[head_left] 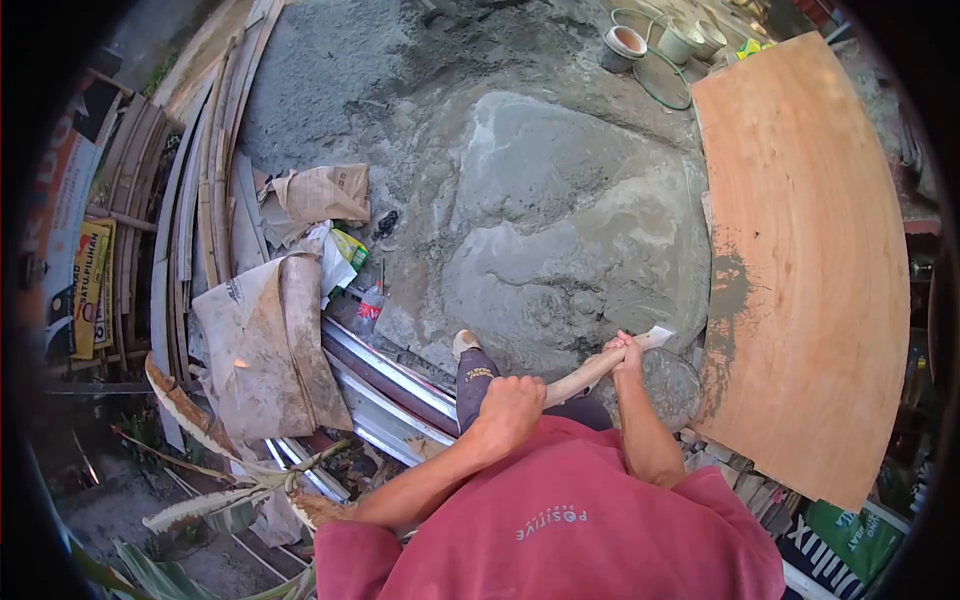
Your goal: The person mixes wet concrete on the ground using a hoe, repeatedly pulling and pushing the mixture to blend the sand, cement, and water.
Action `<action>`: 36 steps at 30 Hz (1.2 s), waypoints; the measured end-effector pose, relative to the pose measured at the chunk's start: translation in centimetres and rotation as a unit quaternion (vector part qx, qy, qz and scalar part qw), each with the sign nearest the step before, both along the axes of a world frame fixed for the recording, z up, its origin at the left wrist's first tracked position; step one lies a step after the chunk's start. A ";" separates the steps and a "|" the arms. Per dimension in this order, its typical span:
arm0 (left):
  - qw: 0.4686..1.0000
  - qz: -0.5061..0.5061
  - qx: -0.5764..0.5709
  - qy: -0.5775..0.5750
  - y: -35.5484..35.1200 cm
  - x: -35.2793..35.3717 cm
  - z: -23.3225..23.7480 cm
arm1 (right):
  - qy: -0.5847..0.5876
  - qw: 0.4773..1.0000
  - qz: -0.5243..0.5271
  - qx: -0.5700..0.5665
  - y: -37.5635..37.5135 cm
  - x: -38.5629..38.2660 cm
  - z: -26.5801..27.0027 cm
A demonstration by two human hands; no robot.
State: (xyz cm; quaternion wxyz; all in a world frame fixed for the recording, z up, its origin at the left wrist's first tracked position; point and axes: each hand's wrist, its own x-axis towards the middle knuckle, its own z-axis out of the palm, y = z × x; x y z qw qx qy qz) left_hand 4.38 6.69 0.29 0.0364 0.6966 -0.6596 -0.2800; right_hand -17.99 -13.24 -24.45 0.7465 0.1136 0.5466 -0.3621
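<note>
A pale wooden handle (pixel 580 378) runs slantwise in front of my body, its light-coloured end pointing up to the right. My left hand (pixel 513 408) is wrapped round its lower left part. Farther along, near the light end, my right hand (pixel 626 352) is closed round the same handle. Beyond my hands lies a patch of wet grey cement mix (pixel 560 250), with a smoother, watery surface. Whether a blade or head is fixed to the handle cannot be made out.
A large plywood sheet (pixel 810 270) lies on the right. Buckets (pixel 623 45) and a green hose (pixel 655 95) are at the top right. Torn paper sacks (pixel 270 340), a plastic bottle (pixel 369 308), metal strips (pixel 390 375) and long boards (pixel 205 190) lie on the left.
</note>
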 end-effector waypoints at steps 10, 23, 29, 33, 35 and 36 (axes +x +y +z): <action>0.994 -0.078 0.054 -0.057 1.0 5.1 2.2 | -0.022 0.996 -0.081 0.026 6.9 5.6 -1.3; 0.970 -0.199 0.057 -0.129 -5.5 7.0 0.2 | -0.076 0.966 -0.243 0.041 6.6 7.9 -5.6; 0.961 -0.248 0.075 -0.099 -11.4 18.7 -3.3 | -0.039 0.937 -0.333 0.098 4.3 17.7 -7.7; 0.945 -0.296 0.127 -0.060 -16.9 29.4 -9.6 | -0.031 0.918 -0.388 0.078 3.5 27.3 -11.3; 0.929 -0.286 0.231 -0.050 -18.2 33.1 -11.4 | -0.020 0.912 -0.390 0.127 3.6 31.3 -12.0; 0.922 -0.257 0.288 -0.002 -18.9 34.1 -14.1 | 0.002 0.918 -0.376 0.129 2.8 31.5 -12.8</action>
